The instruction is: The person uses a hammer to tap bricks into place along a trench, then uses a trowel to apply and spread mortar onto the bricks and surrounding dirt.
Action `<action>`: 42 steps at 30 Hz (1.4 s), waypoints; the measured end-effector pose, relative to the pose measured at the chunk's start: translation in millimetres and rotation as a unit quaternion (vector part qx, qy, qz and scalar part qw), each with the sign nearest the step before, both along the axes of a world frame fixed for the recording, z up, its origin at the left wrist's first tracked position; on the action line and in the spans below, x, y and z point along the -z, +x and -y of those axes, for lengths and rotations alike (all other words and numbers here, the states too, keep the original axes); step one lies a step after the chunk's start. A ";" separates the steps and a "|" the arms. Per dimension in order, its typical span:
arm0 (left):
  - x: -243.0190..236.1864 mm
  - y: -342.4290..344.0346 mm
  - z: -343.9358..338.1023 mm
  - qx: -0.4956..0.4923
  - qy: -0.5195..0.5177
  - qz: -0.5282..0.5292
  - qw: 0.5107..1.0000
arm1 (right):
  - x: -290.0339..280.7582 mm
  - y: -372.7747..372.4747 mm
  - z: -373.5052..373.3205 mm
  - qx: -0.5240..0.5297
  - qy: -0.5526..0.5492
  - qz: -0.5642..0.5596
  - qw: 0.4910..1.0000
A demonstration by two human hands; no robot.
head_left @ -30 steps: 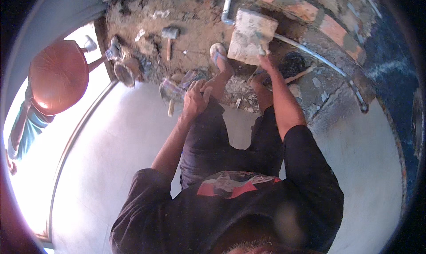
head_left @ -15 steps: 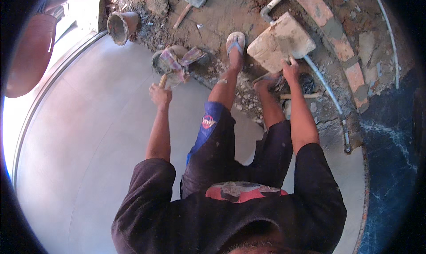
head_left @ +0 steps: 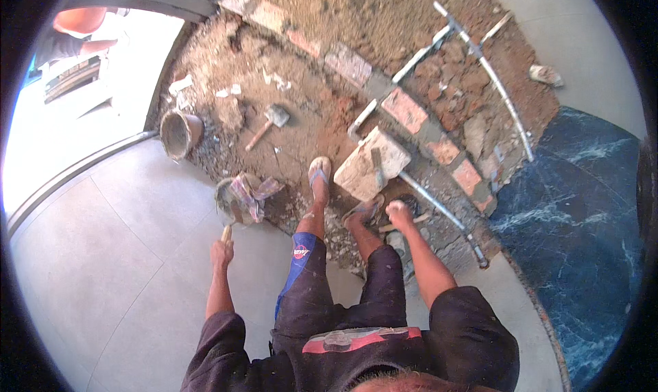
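Observation:
My left hand (head_left: 221, 253) is closed around the wooden handle (head_left: 227, 232) of a tool. The tool's head reaches the rim of a round mortar pan (head_left: 223, 199) and cannot be made out. A checked cloth (head_left: 254, 190) hangs over that pan. My right hand (head_left: 399, 216) has its fingers curled, with nothing visible in them. It hovers just below a pale, flat stone-like block (head_left: 353, 170), apart from it. The block lies tilted beyond my right foot, a grey streak on its top face. Some dark material beside the right hand is partly hidden.
A short-handled hammer (head_left: 276, 116) and a mortar-crusted bucket (head_left: 181, 136) are on the rubble at left. A brick row (head_left: 404, 111) crosses the dirt. Pipes (head_left: 443, 212) run at right, near dark blue marble tile (head_left: 569, 234). A person's arm (head_left: 98, 46) shows at top left.
My right hand has come off the block's edge and drawn back toward me. My left hand keeps its grip on the wooden handle beside the pan. The view has shifted, showing more dirt and bricks.

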State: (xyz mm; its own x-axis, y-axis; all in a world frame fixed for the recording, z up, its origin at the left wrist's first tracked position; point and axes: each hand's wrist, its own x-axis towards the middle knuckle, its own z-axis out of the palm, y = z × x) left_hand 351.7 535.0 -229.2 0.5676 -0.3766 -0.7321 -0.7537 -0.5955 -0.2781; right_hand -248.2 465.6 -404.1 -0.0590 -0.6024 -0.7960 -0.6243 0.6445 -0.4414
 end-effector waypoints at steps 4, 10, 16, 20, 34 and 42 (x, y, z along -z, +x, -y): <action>-85.6 -44.3 6.1 -0.081 -0.119 0.050 0.988 | -97.8 17.4 -2.0 0.003 0.101 0.074 0.992; -164.9 -163.8 126.7 -0.249 -0.345 -0.085 0.901 | -253.3 98.5 119.4 0.075 0.142 0.336 0.928; -188.1 -266.0 280.6 -0.192 -0.411 -0.228 0.862 | -329.6 195.7 280.6 0.106 0.120 0.388 0.908; -172.1 -275.3 361.5 -0.013 -0.348 -0.352 0.869 | -275.1 222.1 354.9 0.153 0.058 0.270 0.949; -15.4 -76.6 559.5 0.011 -0.260 -0.323 0.910 | -159.6 156.0 644.7 -0.245 -0.095 -0.108 0.959; 66.3 90.9 883.2 0.412 -0.610 0.085 0.671 | -7.7 134.6 711.5 -0.370 -0.086 -0.073 0.922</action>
